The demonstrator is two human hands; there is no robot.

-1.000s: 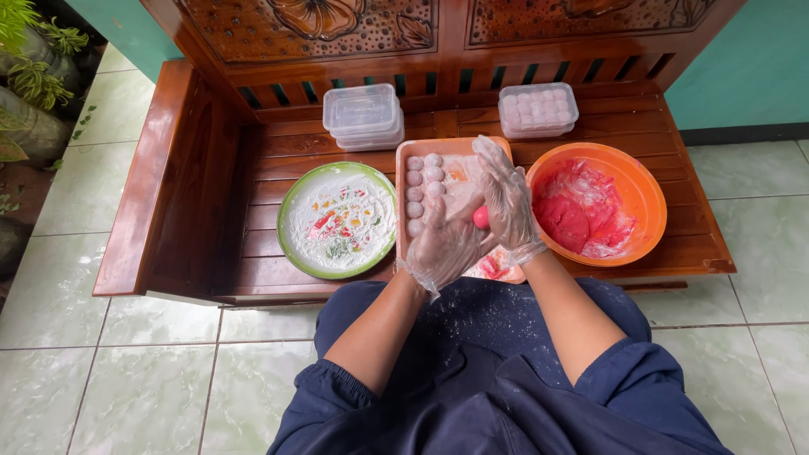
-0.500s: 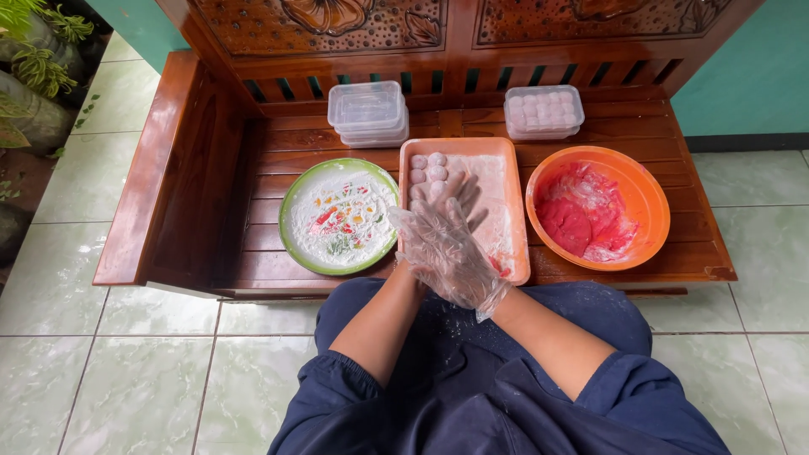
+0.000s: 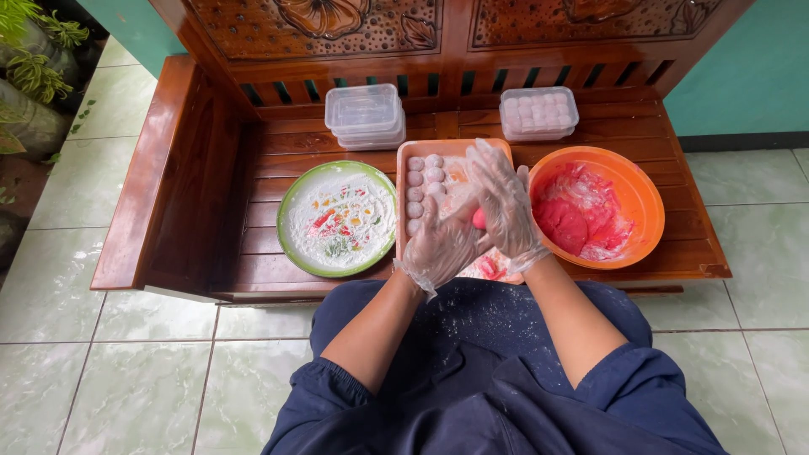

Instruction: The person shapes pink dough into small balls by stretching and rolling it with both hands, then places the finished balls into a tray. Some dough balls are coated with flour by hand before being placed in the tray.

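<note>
Two gloved hands (image 3: 472, 223) around round pink ball (image 3: 479, 219)

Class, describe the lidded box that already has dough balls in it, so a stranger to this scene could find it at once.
Start at the carved wooden bench and look along the back of its seat. Two lots of clear plastic boxes sit there; take the one on the right, behind the orange bowl. This filled box holds rows of pale balls, while the stack of boxes on the left is empty.
</note>
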